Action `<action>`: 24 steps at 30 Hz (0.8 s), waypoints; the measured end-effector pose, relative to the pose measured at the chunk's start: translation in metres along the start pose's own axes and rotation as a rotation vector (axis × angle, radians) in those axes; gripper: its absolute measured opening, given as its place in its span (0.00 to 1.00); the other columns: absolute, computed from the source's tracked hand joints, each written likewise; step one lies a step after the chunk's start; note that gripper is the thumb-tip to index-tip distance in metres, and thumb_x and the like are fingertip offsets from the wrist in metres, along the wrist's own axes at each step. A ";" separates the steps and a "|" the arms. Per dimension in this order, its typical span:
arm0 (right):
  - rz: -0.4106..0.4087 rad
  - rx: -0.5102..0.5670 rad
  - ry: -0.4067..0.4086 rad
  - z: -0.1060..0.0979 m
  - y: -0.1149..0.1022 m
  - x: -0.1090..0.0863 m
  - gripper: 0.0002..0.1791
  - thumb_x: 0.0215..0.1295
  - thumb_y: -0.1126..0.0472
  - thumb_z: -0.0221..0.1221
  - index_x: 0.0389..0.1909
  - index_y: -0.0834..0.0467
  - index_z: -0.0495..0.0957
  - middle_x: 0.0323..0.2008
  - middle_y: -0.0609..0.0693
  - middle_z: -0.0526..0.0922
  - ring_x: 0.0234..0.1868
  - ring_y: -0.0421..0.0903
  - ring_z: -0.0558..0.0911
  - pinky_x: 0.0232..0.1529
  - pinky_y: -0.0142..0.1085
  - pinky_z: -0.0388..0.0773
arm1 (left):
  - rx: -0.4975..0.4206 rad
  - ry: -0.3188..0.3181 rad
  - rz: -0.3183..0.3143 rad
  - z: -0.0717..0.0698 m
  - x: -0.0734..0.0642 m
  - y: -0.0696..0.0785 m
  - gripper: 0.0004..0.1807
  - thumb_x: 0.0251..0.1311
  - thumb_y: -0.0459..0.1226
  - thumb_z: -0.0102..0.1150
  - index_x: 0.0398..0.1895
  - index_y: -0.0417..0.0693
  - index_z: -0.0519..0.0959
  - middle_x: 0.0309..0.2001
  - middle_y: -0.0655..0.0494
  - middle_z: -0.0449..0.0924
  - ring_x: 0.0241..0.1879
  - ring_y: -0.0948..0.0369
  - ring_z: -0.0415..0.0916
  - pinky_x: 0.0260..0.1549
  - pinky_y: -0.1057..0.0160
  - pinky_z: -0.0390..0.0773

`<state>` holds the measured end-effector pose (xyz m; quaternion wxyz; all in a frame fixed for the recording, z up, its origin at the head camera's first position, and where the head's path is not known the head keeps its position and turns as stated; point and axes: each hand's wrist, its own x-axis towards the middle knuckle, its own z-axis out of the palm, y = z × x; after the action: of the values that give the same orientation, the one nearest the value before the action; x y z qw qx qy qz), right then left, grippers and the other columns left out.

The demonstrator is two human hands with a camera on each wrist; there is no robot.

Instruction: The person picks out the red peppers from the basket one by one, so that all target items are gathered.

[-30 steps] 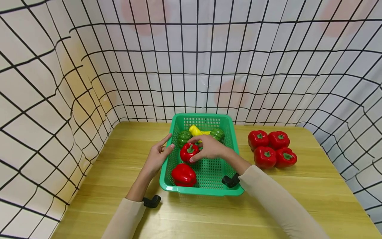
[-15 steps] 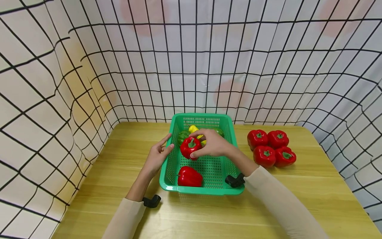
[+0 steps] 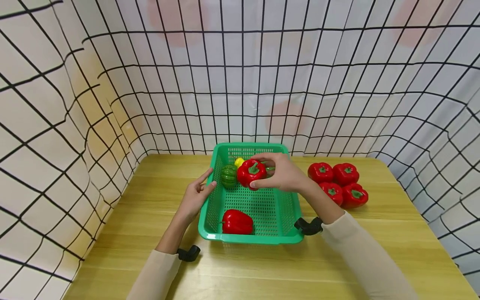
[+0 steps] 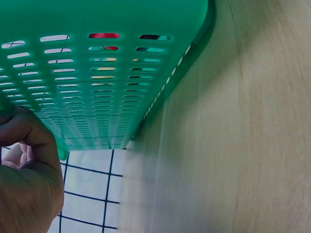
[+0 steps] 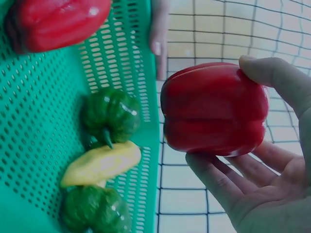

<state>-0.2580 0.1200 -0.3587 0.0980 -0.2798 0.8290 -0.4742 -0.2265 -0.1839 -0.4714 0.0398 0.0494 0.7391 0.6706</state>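
My right hand (image 3: pixel 286 173) holds a glossy red bell pepper (image 3: pixel 252 173) with a green stem, thumb on one side and fingers on the other. In the right wrist view this red bell pepper (image 5: pixel 216 109) shows between thumb and fingertips. It is over the back part of a green perforated plastic basket (image 3: pixel 251 240). My left hand (image 3: pixel 195 198) rests at the basket's left rim, index finger and thumb stretched out to it. A second red bell pepper (image 3: pixel 237 222) lies on its side at the basket's front left.
Green ribbed vegetables (image 5: pixel 112 114) and a yellow elongated squash-like one (image 5: pixel 102 162) lie at the back of the basket. Several red bell peppers (image 3: pixel 354 196) stand grouped on the wooden table (image 3: pixel 150 208) to the right. A white cloth with black grid lines (image 3: pixel 240 79) encloses the back and sides.
My right hand has lifted the red bell pepper up from the basket and moved it back and right. The other pepper in the basket has rolled slightly right. My left hand stays put.
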 end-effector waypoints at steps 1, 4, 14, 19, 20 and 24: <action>0.005 -0.007 0.013 -0.004 0.000 -0.003 0.38 0.55 0.54 0.77 0.67 0.56 0.75 0.62 0.53 0.80 0.61 0.56 0.82 0.51 0.45 0.87 | 0.002 0.000 0.001 0.000 0.000 0.000 0.32 0.76 0.49 0.57 0.79 0.69 0.62 0.42 0.25 0.83 0.38 0.41 0.86 0.36 0.56 0.88; 0.019 -0.030 0.053 -0.014 0.002 -0.013 0.39 0.54 0.51 0.77 0.68 0.54 0.75 0.63 0.53 0.79 0.62 0.57 0.81 0.52 0.46 0.87 | 0.007 0.001 0.004 0.000 0.000 -0.002 0.32 0.76 0.48 0.56 0.80 0.68 0.62 0.41 0.27 0.84 0.39 0.40 0.87 0.37 0.54 0.88; 0.075 -0.064 0.179 -0.043 0.016 -0.051 0.41 0.57 0.48 0.76 0.71 0.51 0.73 0.66 0.51 0.78 0.63 0.56 0.81 0.56 0.50 0.85 | 0.001 0.005 0.002 0.001 -0.002 -0.001 0.32 0.75 0.48 0.58 0.79 0.69 0.63 0.32 0.31 0.82 0.33 0.45 0.86 0.34 0.57 0.88; 0.128 -0.106 0.251 -0.058 0.021 -0.073 0.41 0.57 0.46 0.76 0.71 0.47 0.73 0.65 0.51 0.79 0.63 0.55 0.80 0.54 0.52 0.85 | 0.012 -0.003 0.009 0.000 -0.001 -0.001 0.32 0.75 0.48 0.58 0.79 0.67 0.63 0.22 0.47 0.77 0.24 0.57 0.80 0.29 0.63 0.84; 0.135 -0.120 0.270 -0.061 0.022 -0.077 0.41 0.57 0.46 0.76 0.71 0.47 0.73 0.64 0.51 0.79 0.63 0.55 0.80 0.54 0.53 0.85 | 0.010 -0.004 0.007 0.000 -0.001 -0.001 0.32 0.75 0.48 0.58 0.79 0.68 0.63 0.21 0.50 0.75 0.22 0.59 0.77 0.27 0.64 0.82; 0.152 -0.172 0.331 -0.070 0.027 -0.094 0.40 0.57 0.47 0.76 0.70 0.47 0.73 0.63 0.51 0.80 0.62 0.55 0.81 0.55 0.51 0.85 | 0.010 -0.007 0.006 0.000 -0.001 0.000 0.33 0.74 0.49 0.58 0.79 0.68 0.62 0.18 0.56 0.70 0.16 0.64 0.68 0.22 0.67 0.76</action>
<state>-0.2201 0.2340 -0.3539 -0.0286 -0.1421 0.8900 -0.4323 -0.2259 -0.1837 -0.4719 0.0399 0.0541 0.7423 0.6667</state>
